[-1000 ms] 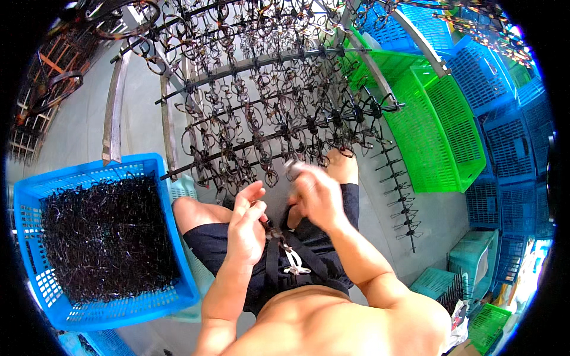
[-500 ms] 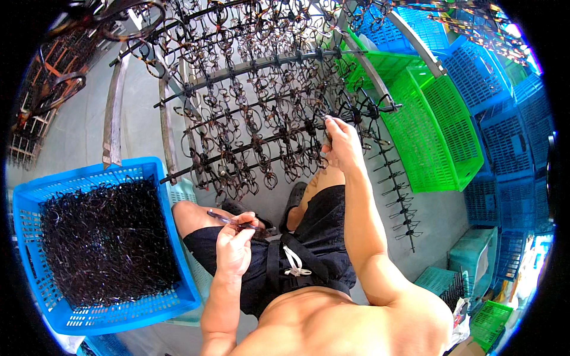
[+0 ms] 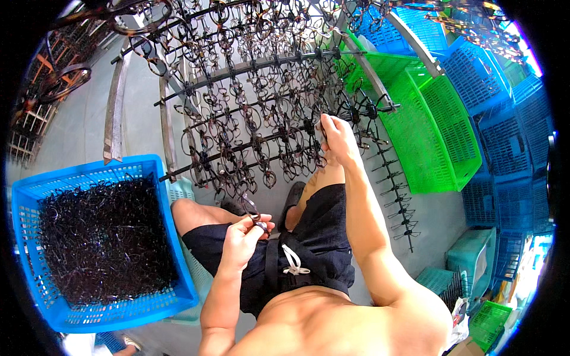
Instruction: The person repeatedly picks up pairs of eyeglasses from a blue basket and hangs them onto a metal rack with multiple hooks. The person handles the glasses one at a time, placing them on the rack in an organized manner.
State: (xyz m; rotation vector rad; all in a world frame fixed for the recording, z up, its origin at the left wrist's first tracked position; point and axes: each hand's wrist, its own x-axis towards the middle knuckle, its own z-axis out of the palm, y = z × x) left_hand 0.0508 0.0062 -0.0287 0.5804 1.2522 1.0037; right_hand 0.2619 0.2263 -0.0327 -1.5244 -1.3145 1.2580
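My left hand (image 3: 240, 242), above my lap, pinches a dark eyeglass frame (image 3: 250, 206). One rim of it stands up toward the rack, and my fingers cover the rest. Farther forward and to the right, my right hand (image 3: 341, 142) is closed at the lower right part of a hanging rack (image 3: 228, 148). Its thumb and fingertips press together by the rack's black bar, and whatever they grip is too small to make out. Rows of dark, tortoiseshell-like eyeglass frames (image 3: 255, 113) hang along the bars.
At my left stands a blue basket (image 3: 193, 291) heaped with dark frames (image 3: 110, 237). A green crate (image 3: 409, 130) and stacked blue crates (image 3: 504, 142) line the right side. A spiked black rod (image 3: 392, 172) slants down beside the rack. Someone's foot (image 3: 132, 343) shows at lower left.
The eyeglass frame in my left hand has turned from lying nearly flat to pointing up toward the rack. My right hand has shifted slightly left. A foot has appeared at lower left.
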